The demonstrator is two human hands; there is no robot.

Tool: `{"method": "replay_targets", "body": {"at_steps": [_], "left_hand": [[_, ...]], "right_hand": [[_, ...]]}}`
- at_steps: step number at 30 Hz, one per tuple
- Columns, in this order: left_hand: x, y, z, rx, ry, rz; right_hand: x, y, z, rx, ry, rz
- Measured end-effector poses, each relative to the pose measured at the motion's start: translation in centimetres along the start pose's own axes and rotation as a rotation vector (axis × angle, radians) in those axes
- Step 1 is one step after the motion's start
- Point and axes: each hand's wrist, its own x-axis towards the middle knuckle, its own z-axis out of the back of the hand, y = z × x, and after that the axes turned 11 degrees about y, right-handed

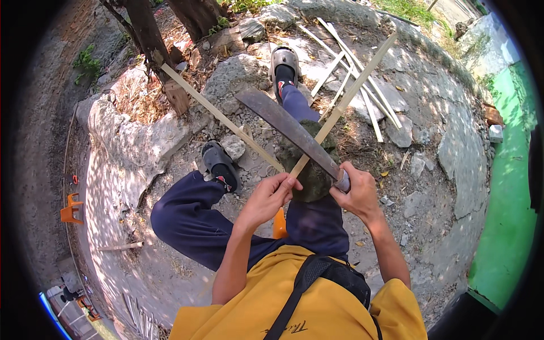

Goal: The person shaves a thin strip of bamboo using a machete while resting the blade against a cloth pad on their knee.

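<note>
My left hand (275, 195) pinches the near end of a long pale bamboo strip (362, 76), which slants up to the right. A second pale strip (218, 118) slants up to the left; its near end reaches my left fingers, and whether they grip it too is unclear. My right hand (360, 192) is closed round the handle of a machete (292, 130). The dark, wide blade points up to the left and crosses the right-hand strip, close to or touching it. Beneath them is a dark greenish pad or lump (311, 184) at my right leg.
Several cut pale strips (362, 79) lie in a loose pile beyond my right foot. Tree trunks (153, 37) and broken concrete (136, 133) are at the far left. An orange stool (71, 208) stands left. A green wall (504, 198) runs along the right. More thin strips (139, 317) lie lower left.
</note>
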Motion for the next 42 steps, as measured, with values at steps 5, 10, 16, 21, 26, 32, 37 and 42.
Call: {"method": "replay_targets", "body": {"at_steps": [5, 10, 16, 21, 26, 32, 37, 42], "left_hand": [[1.9, -2.1, -0.3, 0.169, 0.033, 0.016], [-1.3, -0.9, -0.2, 0.098, -0.023, 0.046], [0.5, 1.1, -1.6, 0.032, -0.107, -0.077], [2.9, 0.6, -2.2, 0.145, -0.213, -0.101], [3.5, 0.8, -2.3, 0.129, -0.21, -0.108], [3.3, 1.4, -3.0, 0.0, -0.23, -0.117], [3.0, 2.1, -3.2, -0.003, -0.264, -0.127], [1.7, 2.5, -2.8, -0.029, -0.21, -0.132]], "right_hand": [[0.4, 0.0, -0.7, 0.054, -0.005, 0.034], [0.5, -1.3, -1.4, 0.037, 0.094, -0.06], [0.9, -0.2, -1.5, -0.033, 0.09, 0.035], [1.4, 0.3, -1.2, -0.154, 0.097, 0.039], [2.1, 0.1, -1.0, -0.202, 0.101, 0.061], [2.5, 0.6, -0.5, -0.248, 0.173, 0.016], [2.5, 1.2, -0.6, -0.271, 0.202, -0.021], [2.6, 1.0, -0.7, -0.281, 0.187, -0.049]]}}
